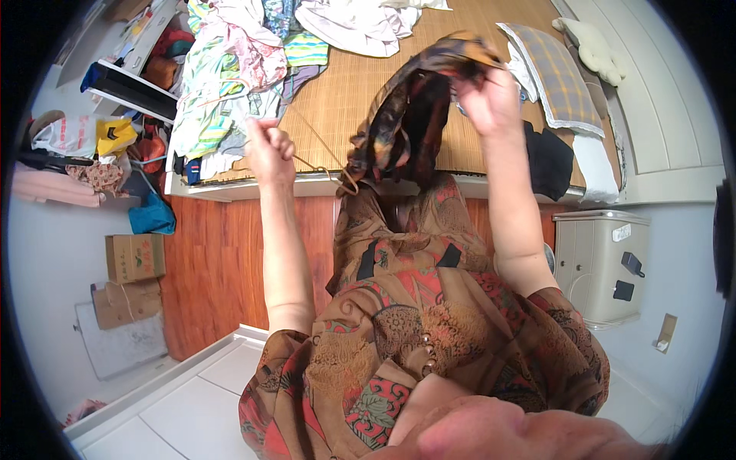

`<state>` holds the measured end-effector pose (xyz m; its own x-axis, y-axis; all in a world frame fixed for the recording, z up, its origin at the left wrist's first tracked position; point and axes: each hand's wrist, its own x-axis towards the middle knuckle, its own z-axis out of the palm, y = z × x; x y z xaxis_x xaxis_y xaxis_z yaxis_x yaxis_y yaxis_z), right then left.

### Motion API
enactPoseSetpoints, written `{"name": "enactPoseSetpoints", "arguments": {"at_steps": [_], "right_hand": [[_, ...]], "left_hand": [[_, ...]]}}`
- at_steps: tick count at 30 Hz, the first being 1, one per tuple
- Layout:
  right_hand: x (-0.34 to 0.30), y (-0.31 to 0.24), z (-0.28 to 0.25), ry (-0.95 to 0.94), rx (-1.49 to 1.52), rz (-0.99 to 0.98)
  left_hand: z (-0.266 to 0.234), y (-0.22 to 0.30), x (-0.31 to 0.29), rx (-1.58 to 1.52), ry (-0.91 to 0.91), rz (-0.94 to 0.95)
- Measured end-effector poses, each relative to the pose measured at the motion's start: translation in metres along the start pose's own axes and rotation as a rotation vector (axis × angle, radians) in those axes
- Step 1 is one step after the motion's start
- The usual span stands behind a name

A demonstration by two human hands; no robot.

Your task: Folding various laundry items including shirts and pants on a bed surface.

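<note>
My left hand (271, 152) is closed around a thin, brownish clothes hanger (313, 163), its hooked end pointing toward my knees. Part of the hanger lies against the pile of clothes behind that hand. Raised over the bed, my right hand (491, 103) grips the upper end of a dark, sheer garment (410, 107) with black, brown and orange patches. The garment hangs in loose folds down to the bed's near edge, just right of the hanger's hook. Its upper part and my right fingers are slightly blurred, and its kind cannot be made out.
A woven mat (322, 96) covers the bed, with heaped clothes (222, 69) on its left. At right lie a checked pillow (556, 80), a black cloth (548, 161) and a white plush toy (594, 50). A beige cabinet (594, 264) and cardboard boxes (136, 258) flank the wooden floor.
</note>
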<state>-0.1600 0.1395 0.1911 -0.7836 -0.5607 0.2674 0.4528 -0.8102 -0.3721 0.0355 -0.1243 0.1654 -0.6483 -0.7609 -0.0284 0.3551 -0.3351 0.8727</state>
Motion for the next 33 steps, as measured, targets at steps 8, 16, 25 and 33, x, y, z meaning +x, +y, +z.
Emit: {"name": "enactPoseSetpoints", "arguments": {"at_steps": [8, 16, 25, 33], "right_hand": [[-0.057, 0.001, -0.007, 0.019, -0.283, 0.099], [-0.037, 0.001, -0.021, 0.286, -0.334, 0.011], [-0.028, 0.030, -0.015, 0.445, -0.317, 0.075], [-0.037, 0.025, -0.012, 0.432, -0.376, 0.099]], "left_hand": [[0.029, -0.062, 0.074, 1.053, -0.337, 0.184], [0.062, -0.131, 0.091, 1.374, -0.513, 0.555], [0.009, -0.182, 0.045, 0.911, -0.462, 0.162], [0.058, -0.128, 0.140, 0.967, -0.419, 0.565]]}}
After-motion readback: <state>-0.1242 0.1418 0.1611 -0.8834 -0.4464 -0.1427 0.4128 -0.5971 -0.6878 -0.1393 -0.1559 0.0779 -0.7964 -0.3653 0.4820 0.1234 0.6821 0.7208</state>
